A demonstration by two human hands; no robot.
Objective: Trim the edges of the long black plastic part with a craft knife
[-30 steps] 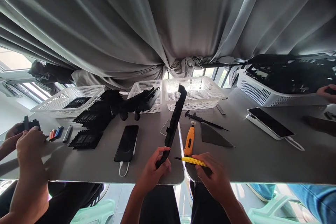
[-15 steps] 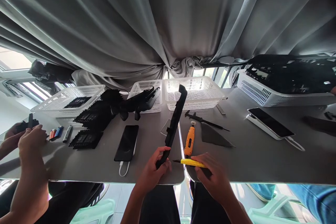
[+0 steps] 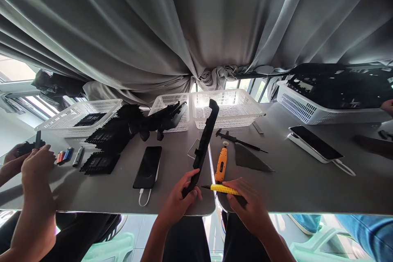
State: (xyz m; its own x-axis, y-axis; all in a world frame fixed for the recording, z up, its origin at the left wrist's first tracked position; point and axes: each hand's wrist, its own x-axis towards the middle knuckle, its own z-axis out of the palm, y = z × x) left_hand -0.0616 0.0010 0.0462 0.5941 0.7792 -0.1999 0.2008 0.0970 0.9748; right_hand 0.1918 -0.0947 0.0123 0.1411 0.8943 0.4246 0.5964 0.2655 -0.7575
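Note:
My left hand (image 3: 179, 200) is closed around the lower end of a long black plastic part (image 3: 205, 144), which stands tilted up with its bent end at the top. In my right hand (image 3: 247, 200) is a yellow utility knife (image 3: 225, 189), its dark pointed blade turned left toward the black part. A small gap lies between the blade tip and my left fingers. Just beyond the knife, an orange handheld rotary tool (image 3: 221, 164) lies on the grey table (image 3: 178, 159). Past it rest a black caliper (image 3: 242, 141) and a dark triangular sheet (image 3: 250, 158).
White baskets (image 3: 229, 125) line the back, one heaped with black parts (image 3: 340, 88). More black parts (image 3: 106, 139) are piled at left. Phones (image 3: 147, 168) lie on both sides. Lighters (image 3: 64, 155) sit near a co-worker's hands (image 3: 37, 161); another person's hand (image 3: 387, 107) shows at right.
Almost nothing differs. My left thumb and fingers have shifted slightly on the black part, and the knife has moved a touch left. At far right, the other person's hand shows more.

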